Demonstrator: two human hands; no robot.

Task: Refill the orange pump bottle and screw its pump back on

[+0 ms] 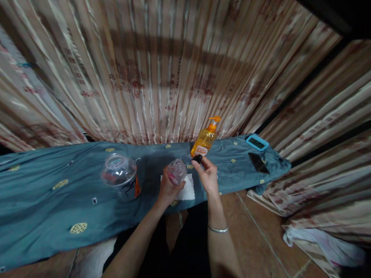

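My left hand (168, 190) is wrapped round a small clear bottle (177, 172) with a pinkish label, its uncapped mouth turned up toward me. Just to the right, my right hand (208, 175) pinches a small black cap (197, 158) between thumb and fingers, apart from the bottle. Under the left hand lies a white paper sheet (189, 188) with a wavy edge, partly covered by hand and bottle. Behind the right hand stands an orange pump bottle (204, 141) of yellow-orange liquid.
A clear plastic cup (123, 177) with a domed lid stands to the left on the teal cloth (95, 170). At the right end lie a blue-framed device (257, 143) and a black phone (258, 163). A striped curtain (162, 85) hangs close behind.
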